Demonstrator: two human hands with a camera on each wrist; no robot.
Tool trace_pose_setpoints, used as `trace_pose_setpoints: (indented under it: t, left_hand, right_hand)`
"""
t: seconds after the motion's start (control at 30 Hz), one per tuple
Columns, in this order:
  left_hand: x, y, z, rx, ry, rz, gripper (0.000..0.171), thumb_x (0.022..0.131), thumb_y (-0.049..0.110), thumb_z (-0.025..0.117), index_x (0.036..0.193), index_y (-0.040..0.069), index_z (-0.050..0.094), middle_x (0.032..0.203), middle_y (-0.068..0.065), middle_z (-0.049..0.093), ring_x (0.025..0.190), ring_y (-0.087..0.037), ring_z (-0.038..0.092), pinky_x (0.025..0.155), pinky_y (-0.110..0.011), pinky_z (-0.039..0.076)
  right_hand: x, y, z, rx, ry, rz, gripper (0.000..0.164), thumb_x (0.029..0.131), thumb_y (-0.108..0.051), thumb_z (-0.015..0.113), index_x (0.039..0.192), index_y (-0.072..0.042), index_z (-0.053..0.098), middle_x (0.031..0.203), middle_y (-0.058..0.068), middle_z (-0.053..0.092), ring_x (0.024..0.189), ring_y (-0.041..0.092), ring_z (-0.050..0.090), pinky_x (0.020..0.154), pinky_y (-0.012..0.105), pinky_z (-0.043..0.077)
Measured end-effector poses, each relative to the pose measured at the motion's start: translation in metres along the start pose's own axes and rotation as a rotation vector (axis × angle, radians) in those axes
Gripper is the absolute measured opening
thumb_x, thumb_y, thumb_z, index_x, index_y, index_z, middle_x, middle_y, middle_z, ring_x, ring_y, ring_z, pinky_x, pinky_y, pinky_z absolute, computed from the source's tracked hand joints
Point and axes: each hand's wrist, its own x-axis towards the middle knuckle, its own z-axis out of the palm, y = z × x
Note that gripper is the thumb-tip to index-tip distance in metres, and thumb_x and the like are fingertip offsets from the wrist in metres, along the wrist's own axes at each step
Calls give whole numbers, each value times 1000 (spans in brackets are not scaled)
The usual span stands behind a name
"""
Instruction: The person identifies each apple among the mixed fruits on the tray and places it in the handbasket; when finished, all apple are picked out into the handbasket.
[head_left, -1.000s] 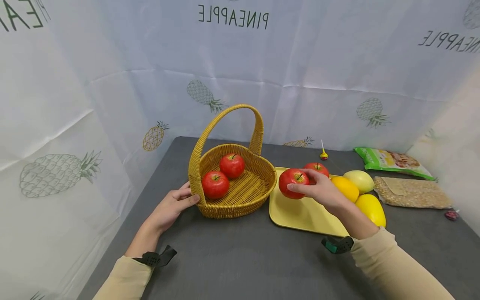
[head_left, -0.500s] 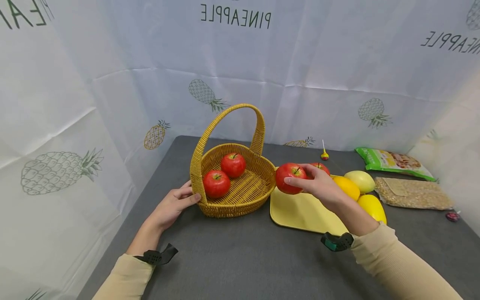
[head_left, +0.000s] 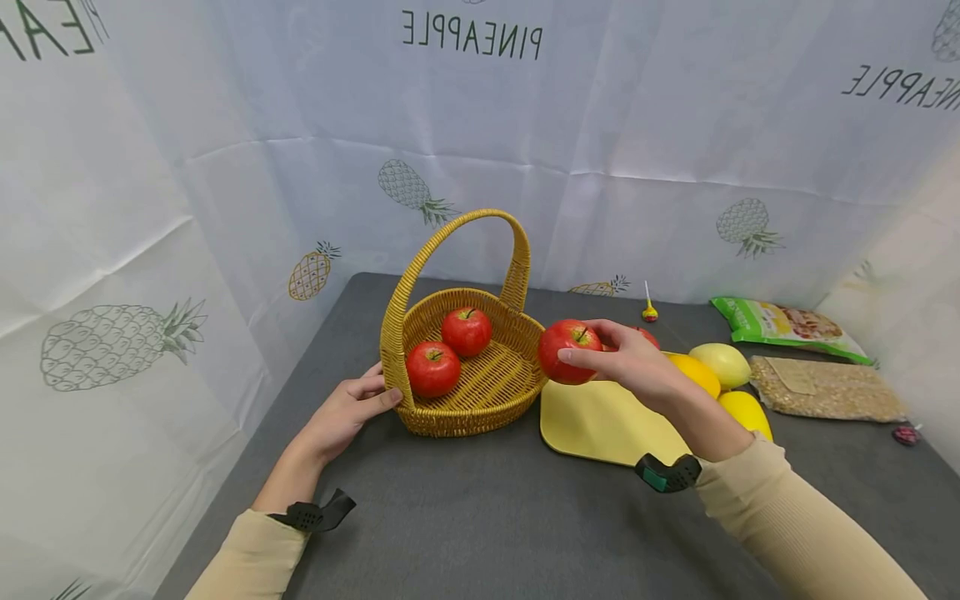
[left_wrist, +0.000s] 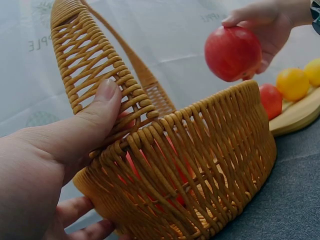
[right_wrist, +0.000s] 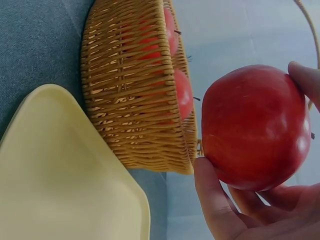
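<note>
My right hand (head_left: pixel 626 358) grips a red apple (head_left: pixel 568 352), raised at the right rim of the woven basket (head_left: pixel 480 417). In the left wrist view that held apple (left_wrist: pixel 233 53) hangs above the level of the rim. Two red apples (head_left: pixel 432 369) lie inside the basket on its left side. My left hand (head_left: pixel 347 415) holds the basket at the foot of its arched handle, with the thumb (left_wrist: pixel 102 97) pressed on the weave and other fingers along the outer wall. Behind my right hand another red apple (head_left: pixel 648 337) is partly hidden.
A yellow tray (head_left: pixel 600 425) stands right of the basket. Beside my right forearm lie an orange-yellow fruit (head_left: pixel 697 373), a pale yellow fruit (head_left: pixel 720 365) and a yellow one (head_left: pixel 746 412). Farther right are a green packet (head_left: pixel 795 327), a bag of grains (head_left: pixel 828 387) and lollipops (head_left: pixel 649 313).
My right hand has carried the apple leftward and slightly up, from over the tray to the basket's right rim. The left hand stays in place on the basket.
</note>
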Motion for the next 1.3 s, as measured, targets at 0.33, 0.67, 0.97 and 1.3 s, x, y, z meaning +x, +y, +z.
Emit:
trace_pose_setpoints:
  t: [0.33,0.67,0.97,1.3]
  left_hand:
    - [-1,-1,0,-4,-5,10,36,104,17,64,132,-5,66,167,-16,22,156,-34,4,117,-58,18]
    - [-1,0,0,-4,1,7,36,103,16,64,133,-4,66,167,-15,23,156,-33,3,118,-60,17]
    - [0,0,1,-23,-2,15,37,103,17,64,133,-5,66,167,-15,23,156,-34,3,118,-61,16]
    - [-1,2,1,-18,6,6,37,103,17,65,132,-6,66,167,-16,22,156,-35,3,118,-62,15]
  right_hand:
    - [11,-5,4,-5,-18,-12,70,93,-42,76,146,-7,48,137,16,56,118,32,58,92,41,55]
    - [20,-14,12,8,-85,-20,66,93,-38,76,144,-6,50,135,15,57,116,33,59,95,49,53]
    - [25,-21,18,-17,-161,-26,68,93,-38,77,146,-7,49,138,15,56,116,33,60,97,53,51]
    - [29,-27,21,-61,-200,-28,66,92,-39,77,145,-10,52,140,13,54,122,34,56,94,48,54]
